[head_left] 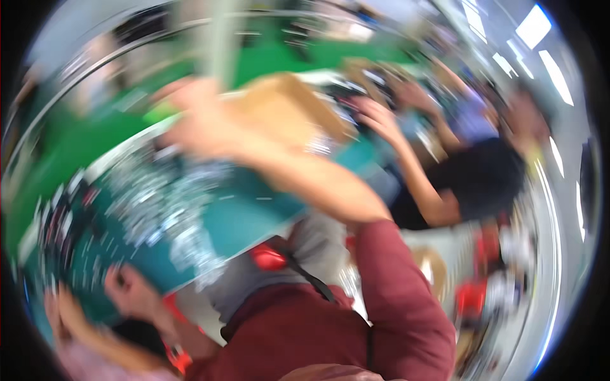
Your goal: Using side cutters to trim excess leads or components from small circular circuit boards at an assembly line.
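Note:
Strong motion blur smears the whole view. My right arm, in a maroon sleeve, reaches across the table to the far side, where my right hand (203,124) is beside an open brown cardboard box (273,105). A bright green patch (162,113) shows at its fingers; whether I hold it, I cannot tell. Below that hand lies a spread of clear, shiny pieces (159,203), probably plastic. My left hand (136,292) is at the table's near left edge, with a small dark spot by its fingers. Its grip is too blurred to read.
The green table (254,216) slants across the view. Dark small parts (67,222) lie at its left end. A co-worker in a black top (473,181) reaches in at right; another's hands (60,311) are at lower left. Red items (470,298) stand at right.

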### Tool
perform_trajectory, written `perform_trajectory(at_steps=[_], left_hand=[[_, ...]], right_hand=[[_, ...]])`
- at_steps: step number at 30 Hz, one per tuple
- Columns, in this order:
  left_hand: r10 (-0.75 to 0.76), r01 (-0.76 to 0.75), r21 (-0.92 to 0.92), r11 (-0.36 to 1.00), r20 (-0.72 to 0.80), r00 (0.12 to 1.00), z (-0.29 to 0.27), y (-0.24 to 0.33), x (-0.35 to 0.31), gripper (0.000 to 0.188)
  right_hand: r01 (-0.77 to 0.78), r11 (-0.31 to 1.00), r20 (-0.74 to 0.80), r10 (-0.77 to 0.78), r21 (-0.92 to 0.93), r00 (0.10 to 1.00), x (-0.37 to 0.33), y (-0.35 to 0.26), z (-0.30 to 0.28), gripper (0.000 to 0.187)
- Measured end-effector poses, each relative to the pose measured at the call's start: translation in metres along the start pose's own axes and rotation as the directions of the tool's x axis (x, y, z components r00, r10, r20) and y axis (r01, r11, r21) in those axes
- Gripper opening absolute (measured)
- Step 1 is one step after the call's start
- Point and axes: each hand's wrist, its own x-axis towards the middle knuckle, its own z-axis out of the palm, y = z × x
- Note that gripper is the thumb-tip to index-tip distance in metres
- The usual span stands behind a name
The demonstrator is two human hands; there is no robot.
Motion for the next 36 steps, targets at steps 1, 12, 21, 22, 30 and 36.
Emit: perform_trajectory(at_steps=[1, 12, 21, 22, 30, 36], left_hand=[[0.165, -0.17, 0.069, 0.983, 0.066, 0.984, -0.016, -0.055, 0.054, 0.019], [0.543, -0.633, 0.494, 0.596, 0.333, 0.771, -0.116, -0.058, 0.218, 0.023], [0.465, -0.499, 0.677, 0.541, 0.254, 0.848, -0.124, -0.081, 0.262, 0.026], [0.469, -0.5, 0.674, 0.543, 0.25, 0.847, -0.121, -0.077, 0.257, 0.026], [0.676, -0.775, 0.015, 0.631, 0.48, 0.56, -0.074, -0.008, 0.134, 0.029], [0.681, -0.8, 0.029, 0.6, 0.506, 0.529, -0.075, -0.014, 0.137, 0.021]], right_hand=[[-0.051, 0.997, -0.096, 0.057, 0.06, 0.994, -0.024, -0.022, 0.031, 0.028], [0.193, 0.797, -0.607, 0.253, 0.572, 0.754, -0.213, -0.118, 0.116, 0.022], [0.054, 0.569, -0.411, 0.523, 0.82, 0.747, -0.279, -0.155, 0.156, 0.038], [0.059, 0.573, -0.417, 0.519, 0.818, 0.746, -0.284, -0.154, 0.156, 0.038], [0.048, 0.573, -0.395, 0.5, 0.818, 0.771, -0.307, -0.16, 0.169, 0.044], [0.04, 0.482, -0.33, 0.535, 0.875, 0.778, -0.319, -0.166, 0.181, 0.048]])
